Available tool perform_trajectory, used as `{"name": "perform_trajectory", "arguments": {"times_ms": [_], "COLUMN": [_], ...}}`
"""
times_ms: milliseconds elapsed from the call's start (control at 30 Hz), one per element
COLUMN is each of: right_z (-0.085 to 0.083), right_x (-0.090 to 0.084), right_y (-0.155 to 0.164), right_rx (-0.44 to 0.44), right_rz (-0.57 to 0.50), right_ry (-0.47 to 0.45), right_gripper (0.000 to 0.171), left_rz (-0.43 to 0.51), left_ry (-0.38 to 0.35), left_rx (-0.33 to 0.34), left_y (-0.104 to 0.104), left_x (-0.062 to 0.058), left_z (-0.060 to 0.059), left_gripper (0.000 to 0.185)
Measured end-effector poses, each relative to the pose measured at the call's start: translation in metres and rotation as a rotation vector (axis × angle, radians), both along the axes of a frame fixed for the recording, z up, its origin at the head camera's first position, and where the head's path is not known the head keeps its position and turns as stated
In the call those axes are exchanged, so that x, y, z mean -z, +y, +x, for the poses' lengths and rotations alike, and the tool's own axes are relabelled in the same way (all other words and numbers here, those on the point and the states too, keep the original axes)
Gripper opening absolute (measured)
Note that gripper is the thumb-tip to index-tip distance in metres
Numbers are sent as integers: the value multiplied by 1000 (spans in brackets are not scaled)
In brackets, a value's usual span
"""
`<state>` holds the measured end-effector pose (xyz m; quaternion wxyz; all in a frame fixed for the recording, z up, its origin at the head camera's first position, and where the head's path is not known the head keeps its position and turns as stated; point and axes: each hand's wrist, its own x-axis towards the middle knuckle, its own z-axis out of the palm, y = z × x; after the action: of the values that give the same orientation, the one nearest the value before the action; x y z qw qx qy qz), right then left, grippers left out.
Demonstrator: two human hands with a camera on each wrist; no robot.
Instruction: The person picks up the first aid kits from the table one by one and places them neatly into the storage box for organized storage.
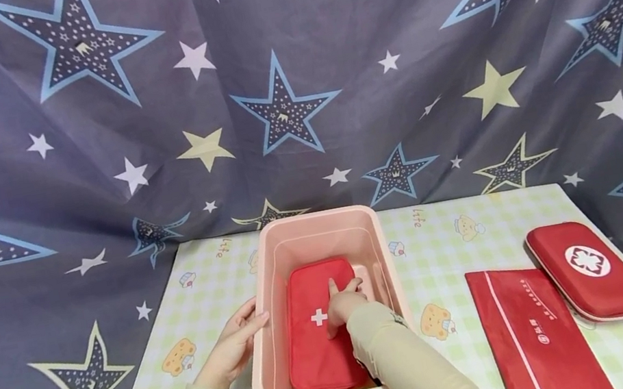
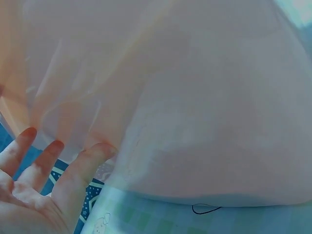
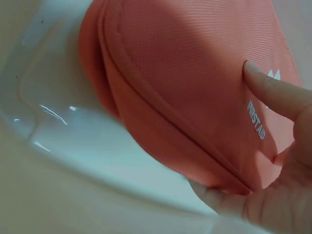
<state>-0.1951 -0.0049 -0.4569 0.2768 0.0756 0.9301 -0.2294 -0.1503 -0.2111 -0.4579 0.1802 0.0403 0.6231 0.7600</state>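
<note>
A pink plastic bin (image 1: 316, 220) stands in the middle of the table. Inside it lies a red fabric first-aid pouch (image 1: 320, 349) with a white cross. My right hand (image 1: 344, 301) reaches into the bin and holds the pouch at its right edge. In the right wrist view the thumb (image 3: 273, 92) presses on top of the pouch (image 3: 195, 73) and the fingers curl under its seam. My left hand (image 1: 237, 343) lies with straight fingers against the outside of the bin's left wall. In the left wrist view the left hand (image 2: 34, 180) is spread beside the bin wall (image 2: 195, 97).
To the right of the bin lie a flat red pouch (image 1: 533, 336) and a red hard case (image 1: 590, 270) with a white emblem. The table carries a green checked cloth (image 1: 209, 289). A star-patterned curtain (image 1: 292, 86) hangs behind and around the table.
</note>
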Motion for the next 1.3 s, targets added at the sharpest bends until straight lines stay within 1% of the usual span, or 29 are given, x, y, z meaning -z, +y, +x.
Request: {"name": "perform_trajectory", "arguments": {"times_ms": [100,167,233,300,333,400,533,567,700,733,800,900,967,1067,1233,1300], "right_z": [0,-3,-10,-15,-19,-24,-24,-22,-24,-25,-31,-38,-40,-37,-17,-11], "right_x": [1,5,18,26,33,41,42,39,43,45,55,65,68,63,24,13], "right_y": [0,0,-2,-4,-5,-7,-7,-6,-6,-6,-8,-10,-11,-12,-7,-4], "right_rx": [-11,-20,-26,-17,-18,-23,-3,2,17,17,22,46,59,47,-4,-36], "right_rz": [-4,5,35,41,56,81,58,44,50,61,101,127,130,135,96,84], "right_ry": [-16,-30,-54,-66,-70,-78,-66,-62,-65,-61,-64,-58,-55,-43,28,69], "right_gripper": [108,109,111,113,114,116,117,117,119,120,121,123,122,122,109,101], "left_rz": [-10,-13,-9,-8,-7,-8,-14,-17,-31,-34,-36,-31,-29,-28,-25,-31], "left_ry": [-8,-7,2,7,10,15,18,17,10,7,1,-3,-2,1,1,-3], "left_rx": [-5,-4,1,3,7,5,0,-2,-9,-11,-12,-12,-12,-11,-7,-7], "left_y": [-1,-1,-1,-1,-1,-1,-2,-2,-1,-1,-1,-1,-1,-1,-1,-1], "left_x": [0,1,0,0,0,0,0,0,0,0,0,0,0,0,0,0], "left_z": [0,1,1,1,1,1,0,0,1,1,2,2,2,3,2,2], "left_gripper": [59,58,58,58,59,59,59,60,61,61,61,61,62,61,60,61]}}
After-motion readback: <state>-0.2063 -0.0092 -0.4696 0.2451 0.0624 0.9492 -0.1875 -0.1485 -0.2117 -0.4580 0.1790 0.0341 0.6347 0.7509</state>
